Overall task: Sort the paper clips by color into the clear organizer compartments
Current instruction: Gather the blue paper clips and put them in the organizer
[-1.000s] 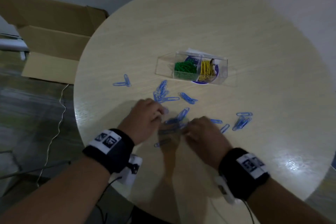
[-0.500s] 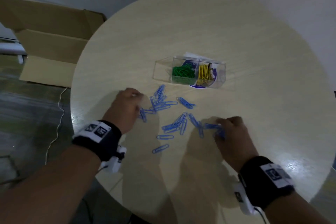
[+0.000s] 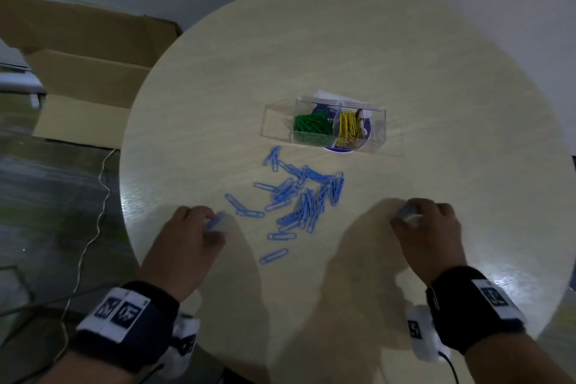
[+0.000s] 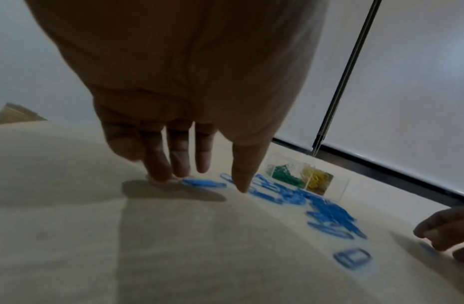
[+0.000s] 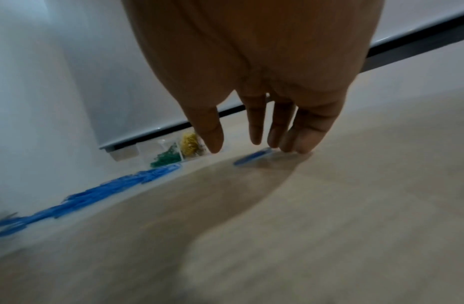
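A pile of blue paper clips lies mid-table, with a few loose ones on its near side. Behind it stands the clear organizer: green clips in the middle compartment, yellow clips on the right, and the left compartment bare. My left hand is left of the pile, its straight fingers pressing on the table beside a single blue clip. My right hand is right of the pile, fingertips down on another blue clip. Neither hand holds anything.
The round wooden table ends close to my left hand. An open cardboard box stands on the floor at the left, with a thin cable beside it. A white wall is behind the table.
My hands, close together a second ago, have spread apart to either side. The scattered blue clips now lie bunched in a tighter pile, and each hand has reached a stray clip.
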The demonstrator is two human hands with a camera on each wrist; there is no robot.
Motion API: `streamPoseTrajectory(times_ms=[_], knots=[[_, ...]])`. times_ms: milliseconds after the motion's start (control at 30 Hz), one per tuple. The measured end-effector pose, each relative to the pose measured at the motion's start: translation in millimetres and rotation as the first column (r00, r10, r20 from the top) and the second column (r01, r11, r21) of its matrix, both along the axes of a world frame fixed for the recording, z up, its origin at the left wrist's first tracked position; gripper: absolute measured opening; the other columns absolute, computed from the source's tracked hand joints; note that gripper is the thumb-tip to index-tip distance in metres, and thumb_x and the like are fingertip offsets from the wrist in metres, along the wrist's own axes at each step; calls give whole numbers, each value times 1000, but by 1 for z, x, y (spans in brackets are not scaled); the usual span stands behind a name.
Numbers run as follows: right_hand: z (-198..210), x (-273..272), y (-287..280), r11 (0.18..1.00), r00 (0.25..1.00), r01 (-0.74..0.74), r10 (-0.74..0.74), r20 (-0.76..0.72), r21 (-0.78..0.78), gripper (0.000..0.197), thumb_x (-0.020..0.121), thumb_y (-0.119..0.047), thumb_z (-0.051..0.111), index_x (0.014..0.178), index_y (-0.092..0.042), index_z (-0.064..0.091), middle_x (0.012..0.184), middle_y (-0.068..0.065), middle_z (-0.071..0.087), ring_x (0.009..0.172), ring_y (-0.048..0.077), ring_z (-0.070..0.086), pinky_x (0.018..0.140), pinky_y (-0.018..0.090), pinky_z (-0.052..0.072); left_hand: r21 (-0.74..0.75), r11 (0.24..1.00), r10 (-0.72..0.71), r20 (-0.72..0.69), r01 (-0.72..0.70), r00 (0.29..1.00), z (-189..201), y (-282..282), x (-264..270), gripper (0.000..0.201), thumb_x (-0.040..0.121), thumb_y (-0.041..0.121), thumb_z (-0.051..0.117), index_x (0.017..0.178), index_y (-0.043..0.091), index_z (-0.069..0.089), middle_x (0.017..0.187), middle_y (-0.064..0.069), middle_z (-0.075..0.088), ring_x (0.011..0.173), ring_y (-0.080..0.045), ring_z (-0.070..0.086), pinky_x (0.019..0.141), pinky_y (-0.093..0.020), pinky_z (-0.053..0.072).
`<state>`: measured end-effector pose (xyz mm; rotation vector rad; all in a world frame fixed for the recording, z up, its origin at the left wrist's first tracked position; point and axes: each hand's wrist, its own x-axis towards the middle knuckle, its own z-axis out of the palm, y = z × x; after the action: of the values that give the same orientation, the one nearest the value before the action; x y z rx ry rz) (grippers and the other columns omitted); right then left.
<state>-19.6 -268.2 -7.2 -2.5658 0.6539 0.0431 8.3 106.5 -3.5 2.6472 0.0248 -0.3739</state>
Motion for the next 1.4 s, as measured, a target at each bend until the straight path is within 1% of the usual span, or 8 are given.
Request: streamPoseTrajectory(times_ms=[200,433,533,633,733,867,1167,1400], knots=[[-11,37,37,986,988,-150,148,37,78,32,74,-7,63,105,-7,68,100,20,60,94,40,58,86,39,47,-158,977,-127,94,141,987,-17,-52,17,28,79,5,67,103,18,63,98,-4,54,88,-26,63,83,-42,52],[-1,68,74,981,975,-190,194,-107,51,45,79,-44,67,109,-11,60,106,13,58,98,34,57,86,40,47,-112,993,39,64,-32,997,-5,-100,47,25,88,37,60,102,16,60,102,-8,54,89,-34,60,79,-42,50],[-1,67,76,968,958,-239,249,-146,82,30,79,-31,66,103,-13,62,103,11,57,94,35,59,82,40,50,-15,1000,-1,-16,0,1000,-2,-111,45,42,83,49,64,108,16,57,108,-8,49,94,-33,58,80,-42,49],[-1,62,70,961,964,-224,242,-106,160,23,76,-18,64,99,-18,63,99,8,59,89,31,61,81,39,52,-36,994,-103,-8,103,995,-7,-118,43,37,88,35,62,119,15,56,115,-7,47,99,-33,57,84,-43,49],[-1,58,65,970,969,-202,218,-115,137,30,77,-25,66,105,-16,63,100,9,59,92,31,58,81,34,48,-108,989,-98,-2,97,995,-10,-118,46,38,89,31,60,123,14,57,116,-7,48,101,-31,58,88,-43,49],[-1,61,66,959,945,-280,283,-165,47,34,79,-32,65,109,-15,62,104,10,57,94,33,58,81,37,48,-23,999,-45,3,45,999,-7,-124,54,45,86,54,58,109,15,61,108,-6,51,93,-27,59,82,-43,51],[4,50,62,907,889,-421,408,-209,-20,22,81,-18,57,101,-14,65,98,11,62,91,34,59,76,36,45,-47,994,-98,-57,95,994,-2,-118,60,12,84,20,65,96,21,67,101,-7,65,97,-29,61,83,-38,48],[3,34,55,876,866,-479,462,-188,-55,18,77,-12,58,93,-13,66,89,10,60,82,34,59,70,38,46,-53,983,-173,32,175,984,3,-110,46,29,81,25,71,109,25,69,98,-4,68,92,-28,64,82,-36,51]])
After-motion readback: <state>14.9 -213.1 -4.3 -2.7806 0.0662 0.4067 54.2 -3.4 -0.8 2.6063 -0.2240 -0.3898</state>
